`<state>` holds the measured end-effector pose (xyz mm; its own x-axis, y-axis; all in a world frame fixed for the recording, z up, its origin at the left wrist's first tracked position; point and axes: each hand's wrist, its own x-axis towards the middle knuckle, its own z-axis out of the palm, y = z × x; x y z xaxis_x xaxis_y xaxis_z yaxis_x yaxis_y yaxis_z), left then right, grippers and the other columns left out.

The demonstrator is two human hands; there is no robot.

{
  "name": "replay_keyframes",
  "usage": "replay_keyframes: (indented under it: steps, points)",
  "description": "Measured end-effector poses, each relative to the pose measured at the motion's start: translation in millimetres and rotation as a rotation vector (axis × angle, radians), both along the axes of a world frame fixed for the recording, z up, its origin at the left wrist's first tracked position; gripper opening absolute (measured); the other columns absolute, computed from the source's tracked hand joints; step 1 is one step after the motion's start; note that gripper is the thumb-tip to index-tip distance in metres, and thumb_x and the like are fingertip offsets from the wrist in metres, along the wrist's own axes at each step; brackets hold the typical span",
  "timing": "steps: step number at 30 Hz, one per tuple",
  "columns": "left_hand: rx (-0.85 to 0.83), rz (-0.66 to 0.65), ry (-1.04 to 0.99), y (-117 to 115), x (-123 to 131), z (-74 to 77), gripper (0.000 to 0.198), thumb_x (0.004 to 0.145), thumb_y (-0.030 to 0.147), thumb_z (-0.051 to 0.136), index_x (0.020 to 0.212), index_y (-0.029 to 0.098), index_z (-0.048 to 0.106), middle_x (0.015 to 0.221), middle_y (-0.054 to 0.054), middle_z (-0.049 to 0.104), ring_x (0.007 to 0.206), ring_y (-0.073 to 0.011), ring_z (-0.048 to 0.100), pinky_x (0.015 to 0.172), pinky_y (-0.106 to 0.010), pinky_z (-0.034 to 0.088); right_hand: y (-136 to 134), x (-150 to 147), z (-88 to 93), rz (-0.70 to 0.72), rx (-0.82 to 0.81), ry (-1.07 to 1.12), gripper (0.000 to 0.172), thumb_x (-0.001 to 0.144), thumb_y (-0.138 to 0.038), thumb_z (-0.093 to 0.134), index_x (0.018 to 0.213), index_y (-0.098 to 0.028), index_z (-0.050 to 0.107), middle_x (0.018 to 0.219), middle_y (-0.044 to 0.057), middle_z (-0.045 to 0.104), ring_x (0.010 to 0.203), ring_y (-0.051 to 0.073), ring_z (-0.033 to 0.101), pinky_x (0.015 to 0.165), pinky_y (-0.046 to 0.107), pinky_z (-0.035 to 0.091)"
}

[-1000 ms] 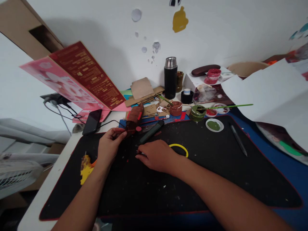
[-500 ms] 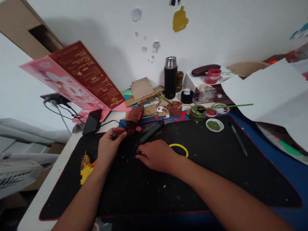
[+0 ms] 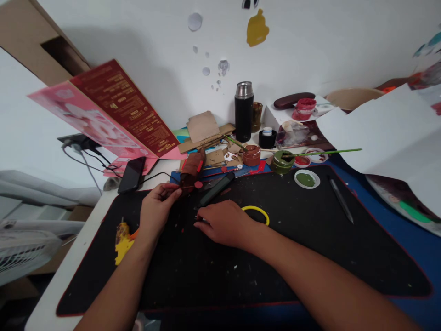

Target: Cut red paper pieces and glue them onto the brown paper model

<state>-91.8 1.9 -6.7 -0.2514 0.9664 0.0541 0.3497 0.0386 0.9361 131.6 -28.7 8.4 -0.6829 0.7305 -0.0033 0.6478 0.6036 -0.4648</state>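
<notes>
My left hand (image 3: 157,207) pinches a thin stick (image 3: 187,186) between thumb and forefinger. At the stick's right end is a small red disc (image 3: 198,185). My right hand (image 3: 223,221) is closed on the black mat, its fingertips pressed together; what they hold, if anything, I cannot make out. Just beyond these fingers lies a dark green-handled tool (image 3: 217,189). Behind the stick is a brown, rocket-like model (image 3: 193,166) with red strips. Part of a yellow ring (image 3: 262,210) shows behind my right wrist. A yellow glue gun (image 3: 123,241) rests beside my left forearm.
Across the back stand a black flask (image 3: 244,115), a brown paint jar (image 3: 251,156) and a green paint jar (image 3: 282,163) with a brush across it. Cardboard scraps (image 3: 203,126) are piled there. A phone (image 3: 131,174) lies left, a pen (image 3: 340,200) right.
</notes>
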Motion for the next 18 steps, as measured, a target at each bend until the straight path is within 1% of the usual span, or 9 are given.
replay_keyframes:
  steps: [6,13,18]
  points:
    - [-0.01,-0.001,0.004,0.1,-0.9,-0.2,0.038,0.067,0.047,0.087,0.092,0.021,0.074,0.087,-0.005,0.079,0.085,-0.0226,0.073,0.08,-0.034,0.057,0.0,0.0,0.0,0.0,0.006,0.001,0.029,0.11,-0.04,0.057,0.114,-0.017,0.075,0.107,0.01,0.082,0.096,0.027,0.078,0.072,0.032,0.047]
    - [-0.01,0.014,0.01,-0.2,1.2,1.6,0.036,0.067,0.045,0.086,0.091,0.022,0.074,0.085,-0.004,0.078,0.083,-0.0234,0.073,0.078,-0.034,0.057,-0.1,0.7,3.4,0.003,-0.012,-0.012,0.03,0.11,-0.04,0.055,0.116,-0.018,0.074,0.108,0.01,0.082,0.099,0.027,0.078,0.077,0.033,0.05]
    - [-0.005,0.011,0.011,-0.6,0.6,1.2,0.036,0.067,0.045,0.087,0.091,0.021,0.075,0.085,-0.004,0.078,0.082,-0.0224,0.072,0.078,-0.033,0.056,0.2,0.5,3.2,0.006,-0.018,-0.015,0.03,0.11,-0.04,0.056,0.115,-0.017,0.075,0.107,0.011,0.082,0.097,0.027,0.078,0.075,0.032,0.05]
